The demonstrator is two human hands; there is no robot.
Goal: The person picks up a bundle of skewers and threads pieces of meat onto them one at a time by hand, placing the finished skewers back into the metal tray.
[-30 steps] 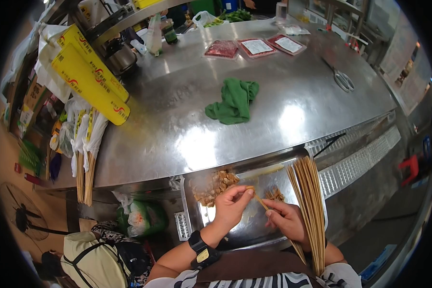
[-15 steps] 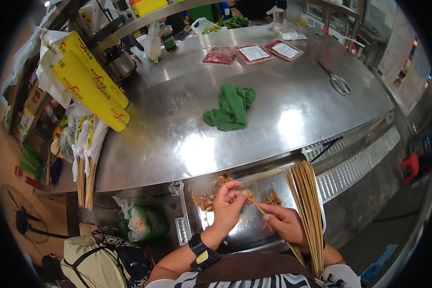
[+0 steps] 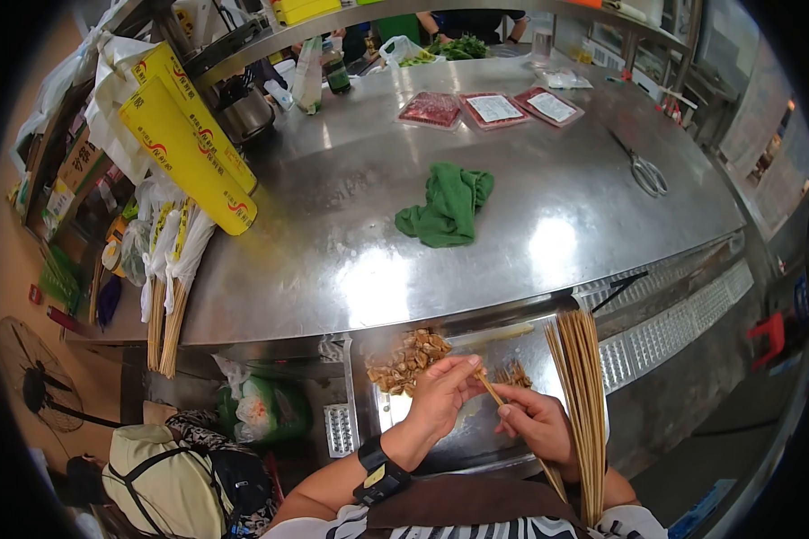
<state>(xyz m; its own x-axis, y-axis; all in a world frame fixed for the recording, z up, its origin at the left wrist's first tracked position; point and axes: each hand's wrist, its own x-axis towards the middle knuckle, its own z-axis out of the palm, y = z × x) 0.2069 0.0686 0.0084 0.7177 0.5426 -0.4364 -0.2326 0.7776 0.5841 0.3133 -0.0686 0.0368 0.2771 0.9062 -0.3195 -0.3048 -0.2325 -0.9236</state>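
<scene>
My left hand (image 3: 448,393) is closed, its fingertips pinching the upper end of a thin wooden skewer (image 3: 492,390), where a small brown piece seems to sit. Lower on the same skewer, my right hand (image 3: 537,420) is closed round the stick. Both hands are over a metal tray (image 3: 449,449). Brown food pieces (image 3: 411,359) are heaped in the tray's left part, and a small group of filled skewers (image 3: 512,375) lies beyond my right hand. A large bundle of bare skewers (image 3: 581,395) leans over the tray's right side, beside my right forearm.
On the steel table (image 3: 315,242) lie a green cloth (image 3: 449,205), red packs (image 3: 494,109) and scissors (image 3: 647,175). Yellow boxes (image 3: 189,148) and wrapped skewer bundles (image 3: 175,260) are at the left. A person (image 3: 166,476) is at the lower left; another person's arms (image 3: 431,25) show beyond the table.
The view has shifted, so the table's things appear farther right. My left fingers have closed together at the skewer's upper end. My right hand still holds the stick.
</scene>
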